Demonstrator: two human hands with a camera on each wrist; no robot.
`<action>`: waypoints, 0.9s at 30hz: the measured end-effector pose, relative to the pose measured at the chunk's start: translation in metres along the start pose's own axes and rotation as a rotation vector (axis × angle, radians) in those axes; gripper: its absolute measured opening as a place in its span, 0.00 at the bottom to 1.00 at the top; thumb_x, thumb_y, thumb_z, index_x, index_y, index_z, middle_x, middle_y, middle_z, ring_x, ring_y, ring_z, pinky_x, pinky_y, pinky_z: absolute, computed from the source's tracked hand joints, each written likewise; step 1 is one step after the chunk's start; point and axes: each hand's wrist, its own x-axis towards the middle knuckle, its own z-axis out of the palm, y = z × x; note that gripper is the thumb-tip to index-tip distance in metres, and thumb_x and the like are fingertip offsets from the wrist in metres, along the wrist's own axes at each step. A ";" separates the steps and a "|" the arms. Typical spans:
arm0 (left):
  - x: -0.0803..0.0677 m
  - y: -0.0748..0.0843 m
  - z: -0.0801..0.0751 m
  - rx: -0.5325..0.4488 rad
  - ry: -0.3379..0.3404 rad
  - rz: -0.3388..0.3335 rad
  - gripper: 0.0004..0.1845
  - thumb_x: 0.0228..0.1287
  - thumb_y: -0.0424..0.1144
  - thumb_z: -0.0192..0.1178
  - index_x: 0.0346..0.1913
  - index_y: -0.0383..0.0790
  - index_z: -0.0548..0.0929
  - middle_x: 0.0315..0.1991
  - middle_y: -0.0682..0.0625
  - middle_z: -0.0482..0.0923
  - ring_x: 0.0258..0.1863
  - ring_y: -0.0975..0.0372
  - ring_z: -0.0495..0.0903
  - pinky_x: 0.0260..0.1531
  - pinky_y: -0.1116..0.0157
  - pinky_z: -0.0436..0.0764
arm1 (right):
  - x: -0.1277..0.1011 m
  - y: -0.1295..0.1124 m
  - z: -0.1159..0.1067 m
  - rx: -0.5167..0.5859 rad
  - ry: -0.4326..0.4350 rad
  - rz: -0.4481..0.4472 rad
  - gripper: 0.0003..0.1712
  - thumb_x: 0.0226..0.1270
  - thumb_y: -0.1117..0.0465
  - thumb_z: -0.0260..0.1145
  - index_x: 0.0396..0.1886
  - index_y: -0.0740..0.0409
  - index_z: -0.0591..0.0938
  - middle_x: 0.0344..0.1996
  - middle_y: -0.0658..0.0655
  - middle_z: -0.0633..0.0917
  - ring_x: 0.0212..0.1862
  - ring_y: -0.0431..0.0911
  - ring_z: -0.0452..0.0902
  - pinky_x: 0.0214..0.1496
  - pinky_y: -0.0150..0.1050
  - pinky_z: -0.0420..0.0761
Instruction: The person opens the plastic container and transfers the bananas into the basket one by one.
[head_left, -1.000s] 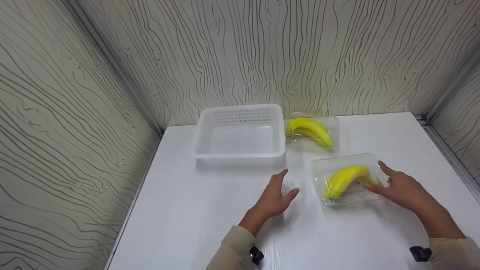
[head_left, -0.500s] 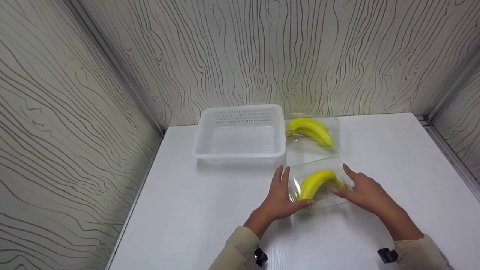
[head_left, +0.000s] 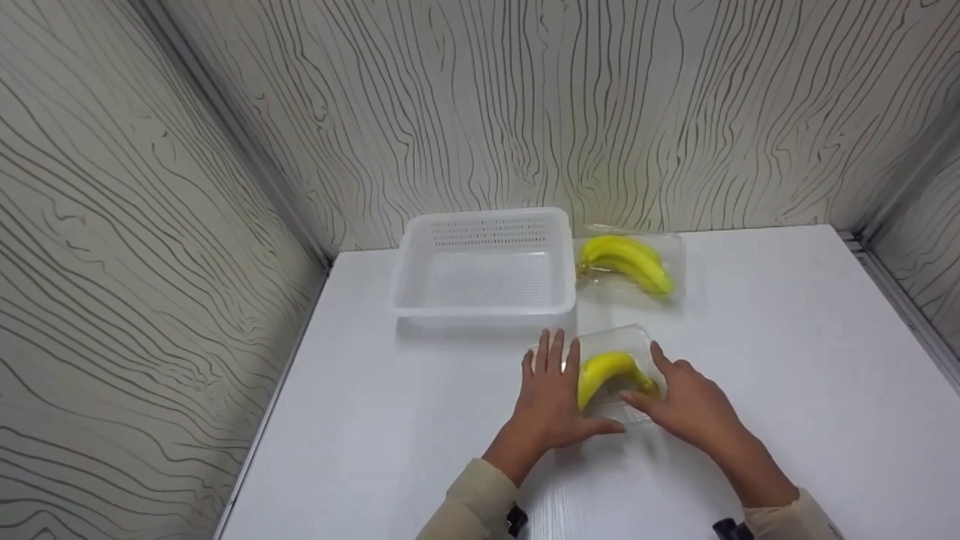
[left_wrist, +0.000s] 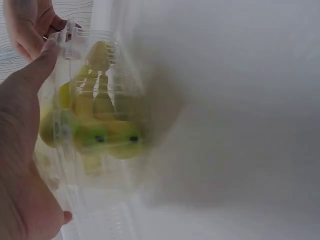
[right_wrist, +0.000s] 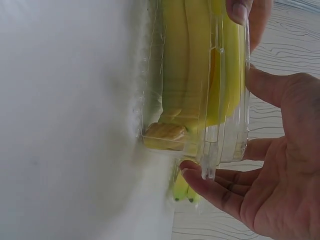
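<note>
A clear plastic clamshell box [head_left: 611, 341] with a bunch of yellow bananas [head_left: 606, 373] inside lies in front of the white basket. My left hand [head_left: 547, 409] rests over the box's left part, fingers spread and straight on the lid, thumb along the near side. My right hand [head_left: 694, 405] grips the right end, thumb on the lid and fingers round the edge. In the right wrist view the fingertips [right_wrist: 192, 172] touch the box's rim. Banana tips [left_wrist: 112, 140] show through the clear wall in the left wrist view.
A white perforated basket [head_left: 484, 311] stands at the back left of the white table [head_left: 360, 420]. Beside it on the right lies a second clear box [head_left: 675, 259] holding bananas [head_left: 626, 261]. Wood-patterned walls [head_left: 480, 112] enclose the back and sides.
The right hand has brought the banana box leftward across the table. My left hand, apart from it at first, has come to the box's left side and moved further over the lid.
</note>
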 end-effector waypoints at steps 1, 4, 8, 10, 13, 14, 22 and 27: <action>-0.001 0.000 -0.001 0.014 0.000 0.007 0.73 0.45 0.89 0.60 0.89 0.53 0.47 0.91 0.49 0.40 0.91 0.51 0.40 0.86 0.44 0.54 | -0.001 -0.002 0.002 -0.001 0.002 0.002 0.69 0.66 0.23 0.66 0.85 0.69 0.55 0.64 0.83 0.77 0.49 0.62 0.85 0.51 0.64 0.86; -0.002 -0.003 -0.002 0.039 0.007 0.027 0.72 0.45 0.89 0.60 0.88 0.56 0.49 0.90 0.50 0.45 0.90 0.52 0.44 0.85 0.42 0.56 | -0.005 -0.008 0.009 -0.010 0.006 0.009 0.68 0.67 0.23 0.65 0.85 0.70 0.55 0.63 0.83 0.77 0.47 0.59 0.86 0.50 0.63 0.86; -0.002 -0.008 0.001 0.030 0.036 0.045 0.70 0.46 0.89 0.60 0.88 0.57 0.50 0.89 0.51 0.49 0.89 0.53 0.49 0.84 0.42 0.58 | -0.007 -0.013 0.013 -0.021 0.013 0.020 0.67 0.69 0.24 0.64 0.85 0.70 0.54 0.62 0.83 0.78 0.46 0.58 0.86 0.50 0.62 0.87; -0.002 -0.011 0.003 0.015 0.048 0.051 0.69 0.47 0.88 0.60 0.88 0.57 0.50 0.88 0.51 0.51 0.88 0.53 0.51 0.84 0.41 0.59 | -0.007 -0.015 0.014 -0.013 0.019 0.024 0.67 0.69 0.24 0.64 0.85 0.70 0.54 0.62 0.82 0.78 0.45 0.57 0.85 0.48 0.61 0.87; -0.003 -0.016 0.004 -0.001 0.056 0.058 0.68 0.49 0.88 0.59 0.88 0.56 0.52 0.88 0.50 0.53 0.87 0.52 0.53 0.83 0.40 0.59 | -0.007 -0.018 0.017 0.012 0.017 0.035 0.67 0.68 0.23 0.64 0.86 0.67 0.54 0.62 0.81 0.77 0.44 0.56 0.83 0.48 0.60 0.86; -0.004 -0.017 0.004 -0.004 0.057 0.059 0.68 0.49 0.88 0.60 0.88 0.56 0.52 0.87 0.50 0.53 0.87 0.51 0.53 0.83 0.40 0.60 | -0.008 -0.019 0.019 0.021 0.017 0.040 0.67 0.68 0.23 0.64 0.86 0.67 0.53 0.62 0.81 0.77 0.44 0.56 0.83 0.48 0.60 0.86; -0.009 -0.027 0.003 -0.031 0.071 0.090 0.66 0.49 0.88 0.57 0.87 0.56 0.56 0.86 0.50 0.57 0.86 0.52 0.56 0.81 0.40 0.62 | -0.015 -0.021 0.031 0.085 0.037 0.047 0.67 0.69 0.23 0.63 0.87 0.64 0.52 0.65 0.79 0.74 0.47 0.56 0.84 0.51 0.59 0.86; -0.009 -0.029 0.004 -0.050 0.086 0.104 0.65 0.50 0.88 0.58 0.86 0.55 0.57 0.85 0.49 0.58 0.85 0.51 0.57 0.80 0.39 0.63 | -0.014 -0.016 0.036 0.175 0.014 0.060 0.66 0.70 0.24 0.63 0.89 0.59 0.47 0.70 0.76 0.70 0.56 0.62 0.84 0.57 0.63 0.85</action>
